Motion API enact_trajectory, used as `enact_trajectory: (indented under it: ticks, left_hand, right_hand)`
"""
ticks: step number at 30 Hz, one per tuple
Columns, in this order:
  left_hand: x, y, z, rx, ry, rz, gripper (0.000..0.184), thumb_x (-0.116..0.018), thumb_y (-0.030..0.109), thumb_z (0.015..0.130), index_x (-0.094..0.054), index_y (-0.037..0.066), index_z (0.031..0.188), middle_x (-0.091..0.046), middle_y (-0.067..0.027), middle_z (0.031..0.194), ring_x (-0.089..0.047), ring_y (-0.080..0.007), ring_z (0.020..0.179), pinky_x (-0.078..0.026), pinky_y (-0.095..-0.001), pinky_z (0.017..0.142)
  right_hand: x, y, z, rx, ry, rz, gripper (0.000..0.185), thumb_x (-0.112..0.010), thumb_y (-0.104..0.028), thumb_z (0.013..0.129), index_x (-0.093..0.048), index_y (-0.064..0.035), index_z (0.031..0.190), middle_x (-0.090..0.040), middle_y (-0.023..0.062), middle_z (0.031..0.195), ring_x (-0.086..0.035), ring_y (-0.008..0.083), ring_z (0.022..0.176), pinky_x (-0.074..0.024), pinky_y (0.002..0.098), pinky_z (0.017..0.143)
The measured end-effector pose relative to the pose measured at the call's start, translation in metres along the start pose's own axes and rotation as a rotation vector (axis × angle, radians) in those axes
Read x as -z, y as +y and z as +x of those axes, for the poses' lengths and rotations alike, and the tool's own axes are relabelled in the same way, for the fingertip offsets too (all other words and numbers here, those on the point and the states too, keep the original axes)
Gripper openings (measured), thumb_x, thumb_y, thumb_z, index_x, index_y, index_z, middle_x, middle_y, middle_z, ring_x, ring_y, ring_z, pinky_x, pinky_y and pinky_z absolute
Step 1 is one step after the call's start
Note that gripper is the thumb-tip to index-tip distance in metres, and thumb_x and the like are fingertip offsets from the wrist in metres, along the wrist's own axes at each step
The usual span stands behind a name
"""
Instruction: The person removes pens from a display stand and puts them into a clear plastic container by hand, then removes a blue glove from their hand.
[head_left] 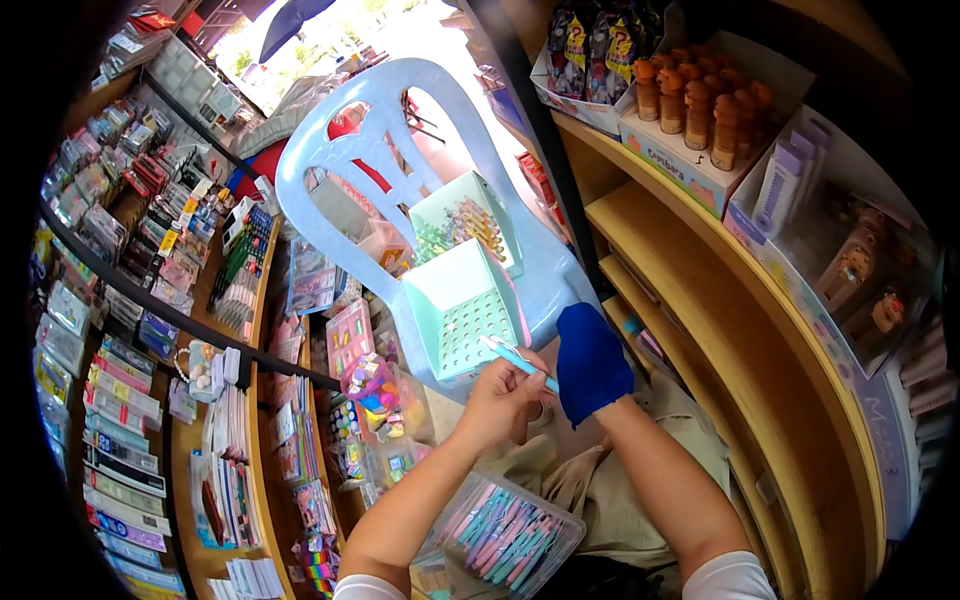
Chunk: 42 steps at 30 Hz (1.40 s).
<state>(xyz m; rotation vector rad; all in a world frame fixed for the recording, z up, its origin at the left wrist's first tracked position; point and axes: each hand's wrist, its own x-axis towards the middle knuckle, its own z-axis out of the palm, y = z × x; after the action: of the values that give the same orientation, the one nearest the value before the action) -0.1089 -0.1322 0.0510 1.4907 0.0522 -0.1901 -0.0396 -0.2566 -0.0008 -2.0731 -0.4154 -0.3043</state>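
Observation:
My left hand (497, 405) is closed around a light blue pen (512, 352), its pale end pointing up and left. A dark blue cloth (595, 365) covers my right hand up to the wrist, hiding the fingers; the pen's lower end meets its edge. Just beyond the pen, a mint basket with a perforated bottom (470, 318) rests on the seat of a light blue plastic chair (555, 285). Behind that stands another mint basket (500, 190) holding many thin colourful sticks, perhaps pencils. Below my forearms sits a clear plastic box (572, 528) full of pink, blue and lilac pens (505, 535).
Curved wooden shelves (720, 330) rise close on my right, topped by a box of brown capybara-shaped items (700, 100). Packed stationery racks (130, 430) fill the left side. Clear tubs (405, 400) of small goods stand beside the chair.

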Motion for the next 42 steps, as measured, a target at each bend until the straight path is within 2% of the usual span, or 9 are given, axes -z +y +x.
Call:
enact_trajectory:
  ticks: [7,10,12,18,25,30,31,34,42]
  left_hand:
    - [0.002,0.008,-0.002,0.034,-0.047,-0.373,0.021,-0.042,0.023,0.089,-0.041,0.005,0.098,-0.049,-0.0079,0.089,-0.058,-0.0227,0.083,-0.05,-0.0356,0.076]
    - [0.008,0.005,-0.001,0.015,-0.022,-0.423,0.028,-0.04,0.027,0.09,-0.041,0.004,0.105,-0.049,-0.0054,0.083,-0.057,-0.0209,0.075,-0.05,-0.0326,0.066]
    - [0.005,0.008,0.0,-0.006,0.017,-0.395,0.03,-0.034,0.028,0.092,-0.041,0.005,0.11,-0.046,-0.0039,0.079,-0.051,-0.0158,0.068,-0.044,-0.0263,0.058]
    - [-0.001,0.009,0.003,0.07,0.305,-0.294,0.041,-0.032,0.033,0.092,-0.036,0.011,0.126,-0.043,0.0009,0.065,-0.036,-0.0076,0.048,-0.031,-0.0193,0.041]
    - [-0.015,0.012,0.002,0.046,0.277,0.18,0.044,-0.035,0.032,0.092,-0.029,0.014,0.132,-0.035,0.005,0.055,-0.028,-0.0046,0.042,-0.027,-0.0178,0.038]
    - [-0.02,0.003,-0.001,-0.033,0.126,0.199,0.033,-0.037,0.025,0.092,-0.04,0.007,0.12,-0.04,0.0031,0.059,-0.032,-0.0042,0.043,-0.027,-0.0173,0.039]
    - [-0.021,0.003,-0.001,-0.033,0.098,0.142,0.03,-0.037,0.024,0.092,-0.043,0.006,0.115,-0.041,0.0025,0.06,-0.034,-0.0043,0.044,-0.028,-0.017,0.039]
    - [-0.013,0.007,-0.003,0.069,0.037,0.061,0.023,-0.04,0.023,0.09,-0.047,0.002,0.096,-0.044,-0.0008,0.06,-0.037,-0.007,0.042,-0.029,-0.0186,0.038]
    - [0.0,0.004,0.0,0.245,-0.094,-0.352,0.021,-0.042,0.027,0.088,-0.05,0.007,0.088,-0.05,-0.0041,0.07,-0.046,-0.0122,0.055,-0.037,-0.0231,0.05]
  right_hand:
    - [0.005,0.018,0.006,0.13,-0.024,-0.071,0.017,-0.057,-0.009,0.065,-0.046,-0.0048,0.078,-0.047,0.015,0.076,-0.048,0.034,0.075,-0.0378,0.0401,0.062]
    - [0.012,0.021,0.011,0.171,-0.145,-0.025,0.017,-0.057,-0.011,0.067,-0.048,-0.005,0.08,-0.049,0.0146,0.08,-0.05,0.0321,0.079,-0.0392,0.0395,0.064]
    - [0.03,0.0,0.016,0.191,-0.296,-0.043,0.016,-0.054,-0.013,0.072,-0.051,-0.0045,0.085,-0.054,0.0163,0.09,-0.053,0.0323,0.085,-0.0426,0.0395,0.066]
    - [0.005,-0.032,-0.005,0.494,-0.241,0.161,0.009,-0.055,-0.015,0.07,-0.053,-0.0059,0.07,-0.051,0.0151,0.066,-0.051,0.0299,0.063,-0.0402,0.0359,0.055]
    - [-0.002,-0.04,-0.01,0.276,-0.021,0.358,0.012,-0.051,-0.013,0.074,-0.05,-0.0048,0.082,-0.052,0.0139,0.076,-0.051,0.0314,0.073,-0.04,0.0381,0.063]
    - [-0.022,-0.004,-0.008,0.224,0.229,0.228,0.015,-0.048,-0.015,0.077,-0.048,-0.0034,0.087,-0.051,0.0157,0.084,-0.05,0.0327,0.079,-0.0404,0.0384,0.067]
    - [-0.011,-0.003,-0.004,0.064,0.075,0.293,0.017,-0.049,-0.016,0.077,-0.048,-0.0028,0.088,-0.05,0.0159,0.085,-0.051,0.0327,0.08,-0.0409,0.0387,0.067]
    - [0.012,-0.005,0.012,0.302,0.067,0.096,0.018,-0.053,-0.011,0.072,-0.049,-0.0041,0.088,-0.051,0.0151,0.083,-0.051,0.0329,0.078,-0.0416,0.0387,0.066]
    - [0.037,-0.013,0.022,0.345,-0.2,0.187,0.024,-0.057,-0.009,0.067,-0.052,-0.0048,0.09,-0.054,0.0141,0.082,-0.053,0.0304,0.077,-0.044,0.0348,0.067]
